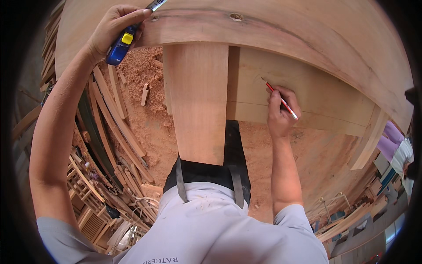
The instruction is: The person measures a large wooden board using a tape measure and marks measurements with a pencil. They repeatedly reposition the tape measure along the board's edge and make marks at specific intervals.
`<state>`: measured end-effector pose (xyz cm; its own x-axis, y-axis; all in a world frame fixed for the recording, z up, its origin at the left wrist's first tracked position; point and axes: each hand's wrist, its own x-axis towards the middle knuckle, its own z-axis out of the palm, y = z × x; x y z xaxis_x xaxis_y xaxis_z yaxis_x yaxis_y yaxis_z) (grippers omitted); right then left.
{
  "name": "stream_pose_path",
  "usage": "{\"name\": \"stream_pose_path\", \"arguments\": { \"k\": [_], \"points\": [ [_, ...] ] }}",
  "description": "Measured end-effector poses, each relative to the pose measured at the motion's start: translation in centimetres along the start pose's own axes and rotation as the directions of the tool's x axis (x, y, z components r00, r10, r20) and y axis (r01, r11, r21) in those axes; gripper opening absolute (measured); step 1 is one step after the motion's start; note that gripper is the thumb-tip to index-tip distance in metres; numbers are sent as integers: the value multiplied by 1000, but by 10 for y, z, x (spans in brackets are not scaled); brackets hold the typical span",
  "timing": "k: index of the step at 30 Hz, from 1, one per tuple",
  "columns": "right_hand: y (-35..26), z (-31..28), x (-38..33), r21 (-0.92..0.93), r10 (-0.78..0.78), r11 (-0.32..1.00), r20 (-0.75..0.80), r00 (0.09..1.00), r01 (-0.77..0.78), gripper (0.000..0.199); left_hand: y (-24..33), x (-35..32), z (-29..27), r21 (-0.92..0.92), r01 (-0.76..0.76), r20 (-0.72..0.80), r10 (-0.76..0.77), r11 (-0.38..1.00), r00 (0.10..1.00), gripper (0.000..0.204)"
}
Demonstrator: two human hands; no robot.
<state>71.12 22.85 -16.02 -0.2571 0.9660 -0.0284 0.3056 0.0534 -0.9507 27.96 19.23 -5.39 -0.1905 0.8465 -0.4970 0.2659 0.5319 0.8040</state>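
Note:
My left hand (118, 28) is closed round a blue tape measure (118, 49) with a yellow button, at the far left over the edge of a large wooden panel (193, 28). A short length of its blade (156, 4) runs out past my thumb toward the upper edge of the view. Pinched in the fingers of my right hand (282, 110) is a red pencil (280, 99), its dark tip pointing up and left. That hand is above a tan board (316, 88) with a thin line across it; whether the tip touches the board I cannot tell.
A wooden plank (198, 101) juts from beneath the panel toward my waist. Sawdust (151, 103) covers the floor below. Curved wood strips (116, 114) and a heap of offcuts lie to the left. More lumber (351, 220) is at the lower right, near a batten (369, 138).

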Motion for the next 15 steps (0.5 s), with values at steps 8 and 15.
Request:
{"name": "stream_pose_path", "arguments": {
  "k": [8,15],
  "points": [
    [-3,-10,-15,-58,-101,993,109,989,108,4,-2,0,-1,5,14,-1,-14,1000,1000,34],
    [-2,-5,-12,-69,-203,975,122,971,213,4,2,-1,2,4,-8,-1,8,1000,1000,34]
  ]
}}
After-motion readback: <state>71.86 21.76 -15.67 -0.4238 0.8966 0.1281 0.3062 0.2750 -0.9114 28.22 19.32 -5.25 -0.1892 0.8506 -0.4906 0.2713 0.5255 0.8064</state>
